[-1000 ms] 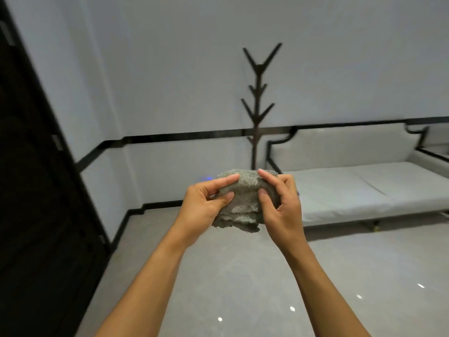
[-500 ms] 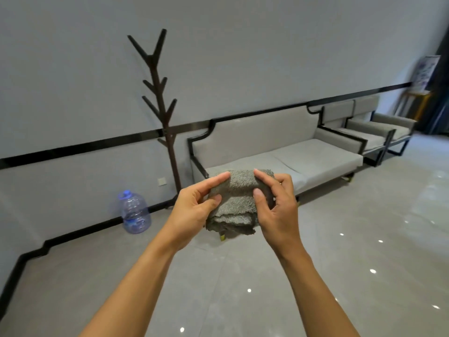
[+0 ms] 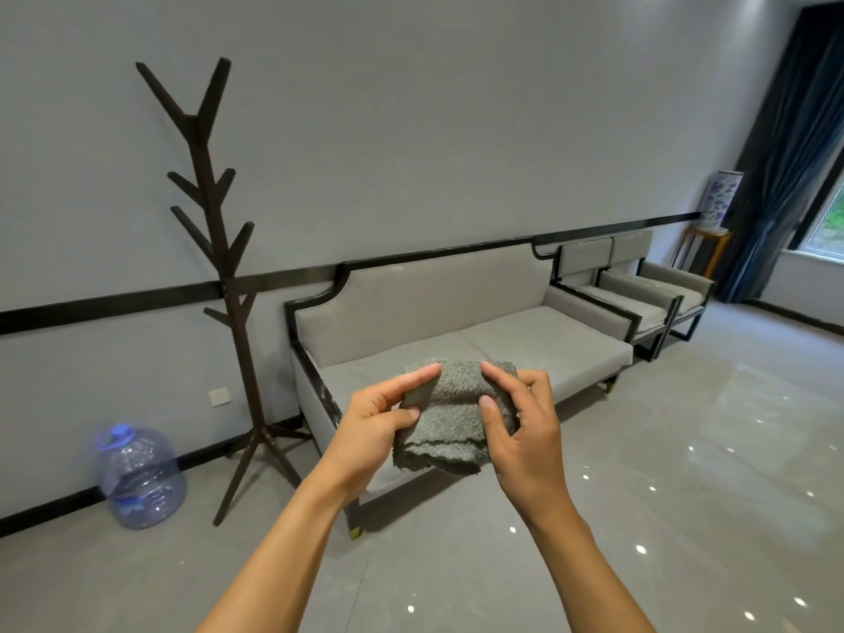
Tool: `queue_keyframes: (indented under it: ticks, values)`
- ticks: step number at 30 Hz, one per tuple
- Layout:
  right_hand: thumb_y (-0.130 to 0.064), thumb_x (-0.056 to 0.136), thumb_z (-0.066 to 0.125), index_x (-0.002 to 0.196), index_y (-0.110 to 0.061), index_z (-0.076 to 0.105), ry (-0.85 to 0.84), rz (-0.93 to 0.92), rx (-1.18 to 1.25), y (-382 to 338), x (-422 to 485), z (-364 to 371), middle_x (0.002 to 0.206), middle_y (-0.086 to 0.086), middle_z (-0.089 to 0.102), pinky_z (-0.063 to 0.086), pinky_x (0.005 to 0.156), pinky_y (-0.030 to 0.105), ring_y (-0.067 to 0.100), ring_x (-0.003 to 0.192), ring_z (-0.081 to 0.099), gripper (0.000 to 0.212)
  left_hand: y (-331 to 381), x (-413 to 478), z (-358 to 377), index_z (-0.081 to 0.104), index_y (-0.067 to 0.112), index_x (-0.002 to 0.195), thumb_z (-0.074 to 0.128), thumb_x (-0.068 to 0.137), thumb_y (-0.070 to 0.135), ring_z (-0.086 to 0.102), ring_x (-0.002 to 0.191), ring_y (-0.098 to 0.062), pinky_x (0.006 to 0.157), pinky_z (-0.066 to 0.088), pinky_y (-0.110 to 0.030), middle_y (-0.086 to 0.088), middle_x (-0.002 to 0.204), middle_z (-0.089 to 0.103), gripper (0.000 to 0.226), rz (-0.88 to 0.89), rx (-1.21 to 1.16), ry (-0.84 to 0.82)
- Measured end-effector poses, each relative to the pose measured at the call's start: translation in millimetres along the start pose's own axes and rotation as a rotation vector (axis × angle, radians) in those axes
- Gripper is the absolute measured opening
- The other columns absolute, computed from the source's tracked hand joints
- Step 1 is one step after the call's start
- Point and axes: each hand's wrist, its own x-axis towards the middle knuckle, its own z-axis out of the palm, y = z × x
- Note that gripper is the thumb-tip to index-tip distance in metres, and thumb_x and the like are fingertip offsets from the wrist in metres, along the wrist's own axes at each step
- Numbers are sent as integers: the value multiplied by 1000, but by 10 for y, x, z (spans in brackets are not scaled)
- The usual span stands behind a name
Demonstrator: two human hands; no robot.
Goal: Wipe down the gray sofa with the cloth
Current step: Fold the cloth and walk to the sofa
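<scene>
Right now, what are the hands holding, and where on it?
The folded cloth: left hand pinches its left side, right hand its right side.

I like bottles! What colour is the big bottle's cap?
Blue. The cap shows best in the head view.

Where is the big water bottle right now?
The water bottle stands on the floor at the head view's lower left, by the wall, just left of the coat stand.

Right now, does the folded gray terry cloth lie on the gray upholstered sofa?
No, the left hand and right hand hold the cloth in the air before the sofa.
</scene>
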Motion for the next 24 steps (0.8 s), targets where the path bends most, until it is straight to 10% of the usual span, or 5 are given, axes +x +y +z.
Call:
queue_keyframes:
  ticks: [8, 17, 24]
  values:
    - [-9, 98, 61, 131, -32, 57, -1, 35, 8, 1162, 956, 282, 114, -11, 45, 47, 89, 9, 3, 109, 54, 41, -558, 1329, 179, 68, 36, 127, 53, 100, -9, 67, 101, -10, 87, 55, -21, 16, 112, 76, 54, -15, 87, 54]
    - [-4, 96, 63, 132, -25, 58, -70, 4, 84, 2627, 2331, 575, 110, -12, 45, 44, 86, 7, 1, 99, 53, 42, -1101, 2984, 392, 65, 47, 132, 56, 102, 0, 63, 99, -23, 100, 50, -59, 13, 110, 72, 56, -74, 255, 179]
    - [-1, 95, 63, 135, -15, 60, -158, -34, 120, 3433, 3316, 884, 113, -1, 43, 40, 90, 6, -2, 104, 49, 42, -1266, 3995, 499, 55, 42, 138, 53, 102, -5, 70, 112, -19, 98, 58, -45, 31, 121, 67, 59, -97, 235, 244]
